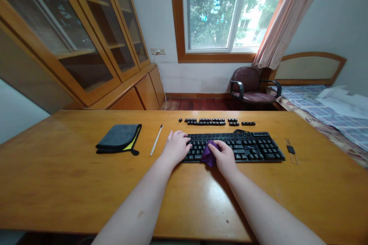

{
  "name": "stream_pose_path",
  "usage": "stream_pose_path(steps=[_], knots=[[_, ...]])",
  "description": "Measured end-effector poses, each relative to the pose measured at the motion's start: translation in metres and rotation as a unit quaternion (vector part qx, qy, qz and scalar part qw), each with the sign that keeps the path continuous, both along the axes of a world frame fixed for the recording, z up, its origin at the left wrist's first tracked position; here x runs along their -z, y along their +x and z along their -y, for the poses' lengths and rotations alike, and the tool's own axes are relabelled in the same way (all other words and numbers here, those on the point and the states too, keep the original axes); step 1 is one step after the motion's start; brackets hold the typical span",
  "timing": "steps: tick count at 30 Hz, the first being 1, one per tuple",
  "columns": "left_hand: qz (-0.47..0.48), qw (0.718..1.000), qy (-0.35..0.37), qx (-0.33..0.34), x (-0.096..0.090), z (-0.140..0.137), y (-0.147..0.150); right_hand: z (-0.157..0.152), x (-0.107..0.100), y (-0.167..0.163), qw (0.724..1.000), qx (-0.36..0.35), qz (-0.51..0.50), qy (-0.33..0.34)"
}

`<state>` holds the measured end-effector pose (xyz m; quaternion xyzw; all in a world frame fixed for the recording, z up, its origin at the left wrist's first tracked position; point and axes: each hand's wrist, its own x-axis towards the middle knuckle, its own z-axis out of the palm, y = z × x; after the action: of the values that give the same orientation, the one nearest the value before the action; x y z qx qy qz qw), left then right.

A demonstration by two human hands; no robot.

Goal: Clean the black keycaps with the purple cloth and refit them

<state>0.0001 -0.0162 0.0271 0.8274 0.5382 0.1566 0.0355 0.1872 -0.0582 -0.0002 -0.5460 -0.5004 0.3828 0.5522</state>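
Observation:
A black keyboard (243, 147) lies lengthwise on the wooden desk, its top row of keys showing bare sockets. Over its left end rests my left hand (177, 147), fingers spread and the thumb on the keys. My right hand (225, 157) is closed on a soft, crumpled purple piece (209, 154) and presses it against the lower middle keys. Whether that piece is cloth or putty I cannot tell. Behind the keyboard, loose black keycaps (212, 121) are laid out in rows.
A white toothbrush (156, 140) and a folded grey towel (118, 138) with yellow lining lie to the left. Right of the keyboard is a wire keycap puller (291, 150). Beyond the desk (57, 183) stand a maroon chair (248, 84), a bed and a glass-fronted cabinet.

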Motion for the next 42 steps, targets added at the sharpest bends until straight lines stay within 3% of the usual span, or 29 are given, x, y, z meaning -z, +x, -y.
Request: stream_pose_path(steps=[6, 19, 26, 32, 37, 42], knots=[[-0.040, 0.999, -0.009, -0.027, 0.005, 0.015, 0.015, 0.000, -0.001, 0.000, 1.000, -0.001, 0.000, -0.004], [-0.037, 0.997, -0.052, -0.039, 0.006, 0.010, 0.015, 0.001, -0.002, -0.001, 1.000, -0.001, 0.017, 0.000], [-0.009, 0.998, -0.012, -0.055, 0.009, 0.007, 0.014, 0.001, -0.002, -0.001, 1.000, -0.001, 0.016, -0.005], [0.053, 0.993, 0.030, -0.106, 0.000, -0.020, 0.008, 0.000, -0.002, -0.001, 1.000, 0.001, 0.002, -0.008], [-0.003, 0.989, -0.021, -0.146, -0.004, -0.060, 0.013, -0.001, 0.001, -0.001, 1.000, -0.007, -0.006, -0.007], [-0.023, 0.985, -0.063, -0.160, 0.003, -0.089, 0.021, 0.000, 0.001, -0.001, 1.000, -0.006, -0.001, -0.006]])
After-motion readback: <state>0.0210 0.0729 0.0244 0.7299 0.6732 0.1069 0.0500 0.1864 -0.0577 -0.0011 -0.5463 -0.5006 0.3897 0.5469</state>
